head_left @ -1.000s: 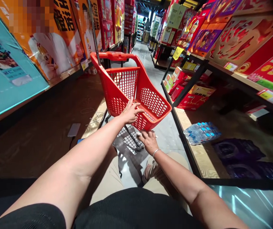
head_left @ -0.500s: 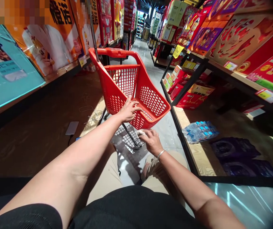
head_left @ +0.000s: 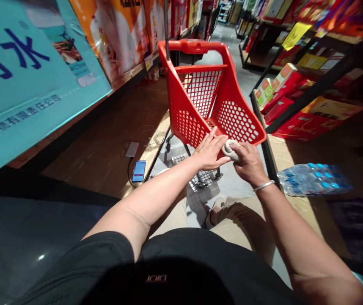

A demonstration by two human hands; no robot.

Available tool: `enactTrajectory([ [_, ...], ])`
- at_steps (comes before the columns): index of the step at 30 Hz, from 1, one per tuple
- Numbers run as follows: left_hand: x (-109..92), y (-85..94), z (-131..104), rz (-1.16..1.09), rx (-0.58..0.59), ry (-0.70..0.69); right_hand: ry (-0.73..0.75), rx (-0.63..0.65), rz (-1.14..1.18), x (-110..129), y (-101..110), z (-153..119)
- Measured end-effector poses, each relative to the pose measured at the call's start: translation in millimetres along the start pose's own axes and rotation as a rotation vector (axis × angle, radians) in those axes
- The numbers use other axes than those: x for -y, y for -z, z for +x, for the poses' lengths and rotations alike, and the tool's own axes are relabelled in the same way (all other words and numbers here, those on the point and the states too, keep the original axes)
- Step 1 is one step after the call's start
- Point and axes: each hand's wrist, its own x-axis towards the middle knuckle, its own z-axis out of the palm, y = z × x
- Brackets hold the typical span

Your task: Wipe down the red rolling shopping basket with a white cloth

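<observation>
In the head view, our right hand (head_left: 249,164) closes around a bunched whitish cloth (head_left: 231,150) at the near edge of the red shopping cart (head_left: 186,108), which stands just ahead of both hands. Our left hand (head_left: 210,153), fingers extended, lies at that edge beside the cloth. A phone (head_left: 139,171) lies left of our left hand; bottles (head_left: 314,180) lie right of our right.

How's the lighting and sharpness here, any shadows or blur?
Head view: hard light falls on the left hand and right hand, both fairly sharp; head view: the left lower shelf sinks into shadow; head view: boxes at upper right look smeared, and the right edge darkens to black.
</observation>
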Motion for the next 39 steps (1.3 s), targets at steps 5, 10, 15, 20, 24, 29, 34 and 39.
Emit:
enactTrajectory([
  [5,16.7,-4.1,-1.1,-0.019,-0.039,-0.079,-0.116,0.021,-0.135,-67.3,15.1,5.7],
  [10,27.1,1.2,-1.3,-0.043,-0.111,-0.096,-0.326,-0.115,-0.151,-85.1,3.2,5.8],
  [15,46.8,21.4,-11.3,-0.051,-0.158,-0.061,-0.273,-0.169,-0.083,-13.9,-21.7,-1.9],
  [20,72.9,48.9,-20.8,-0.106,-0.132,0.02,-0.085,-0.116,0.018,32.5,-19.4,14.2],
  [24,82.1,54.2,-20.1,-0.206,-0.137,0.024,-0.015,-0.195,-0.015,52.2,-31.4,24.7],
  [29,82.1,48.5,-15.4,-0.263,-0.144,-0.029,0.152,0.03,-0.023,69.6,-108.8,-2.0],
  [34,79.5,51.7,-17.0,-0.239,-0.112,0.008,0.086,0.24,-0.051,59.9,-147.4,-32.8],
  [39,80.0,56.9,-20.6,-0.235,-0.09,0.038,0.098,-0.009,-0.033,48.8,-92.9,-17.4],
])
